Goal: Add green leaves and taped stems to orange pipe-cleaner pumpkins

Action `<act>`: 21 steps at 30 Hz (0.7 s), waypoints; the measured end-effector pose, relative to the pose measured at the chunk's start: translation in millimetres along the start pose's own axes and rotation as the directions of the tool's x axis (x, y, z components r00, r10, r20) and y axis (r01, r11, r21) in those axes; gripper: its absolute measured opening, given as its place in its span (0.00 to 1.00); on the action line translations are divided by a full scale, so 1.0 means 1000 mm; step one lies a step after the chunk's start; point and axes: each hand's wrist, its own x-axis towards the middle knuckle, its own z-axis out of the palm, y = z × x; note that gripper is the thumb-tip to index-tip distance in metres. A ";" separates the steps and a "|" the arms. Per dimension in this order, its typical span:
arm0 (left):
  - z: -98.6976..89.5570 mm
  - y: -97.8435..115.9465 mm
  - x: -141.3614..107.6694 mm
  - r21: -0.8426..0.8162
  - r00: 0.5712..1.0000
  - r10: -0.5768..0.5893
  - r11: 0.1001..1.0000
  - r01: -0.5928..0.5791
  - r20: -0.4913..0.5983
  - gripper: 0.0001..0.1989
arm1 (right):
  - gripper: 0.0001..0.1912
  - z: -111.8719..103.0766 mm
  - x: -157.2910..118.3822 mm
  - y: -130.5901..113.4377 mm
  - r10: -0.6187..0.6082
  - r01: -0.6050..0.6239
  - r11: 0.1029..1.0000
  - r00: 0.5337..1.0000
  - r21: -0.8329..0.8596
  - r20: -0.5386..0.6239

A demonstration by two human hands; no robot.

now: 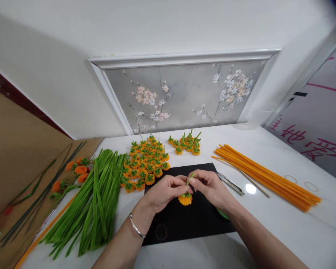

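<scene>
Over the black mat [168,228], a small orange pipe-cleaner persimmon [185,200] with a green leafy top hangs below my fingertips. My left hand [166,191], wearing a silver bangle, is closed in a pinch at its green top. My right hand [210,185] pinches the green pipe-cleaner stem [192,175] rising from that top, thumb against forefinger. The exact grip of the left fingertips is partly hidden. Beyond my hands stand several rows of similar orange pieces [142,164] with green tops.
Green pipe cleaners [100,201] lie in a large pile at left, orange ones [266,177] in a bundle at right. Metal tweezers [231,184] rest beside the mat. Another group of orange pieces [189,144] stands near the wall. Orange flowers [80,170] lie at far left.
</scene>
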 end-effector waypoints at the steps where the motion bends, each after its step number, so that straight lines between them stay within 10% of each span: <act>1: 0.001 0.000 0.000 0.024 1.000 0.020 1.000 -0.019 -0.024 0.06 | 0.14 -0.001 0.000 0.001 -0.005 0.004 0.998 1.000 -0.065 -0.022; 9: 0.005 0.008 -0.001 0.497 0.954 0.220 0.863 -0.092 -0.205 0.07 | 0.13 -0.002 -0.006 -0.002 -0.036 -0.049 0.893 0.983 -0.448 -0.179; 17: 0.027 -0.002 -0.001 0.941 0.683 0.717 0.312 -0.132 -0.142 0.12 | 0.14 0.004 -0.003 -0.006 -0.035 -0.044 0.932 0.977 -0.360 -0.209; 21: 0.036 -0.009 0.001 0.936 0.613 0.769 0.327 -0.132 -0.182 0.10 | 0.12 0.005 -0.005 -0.008 -0.104 0.003 0.936 0.958 -0.352 -0.267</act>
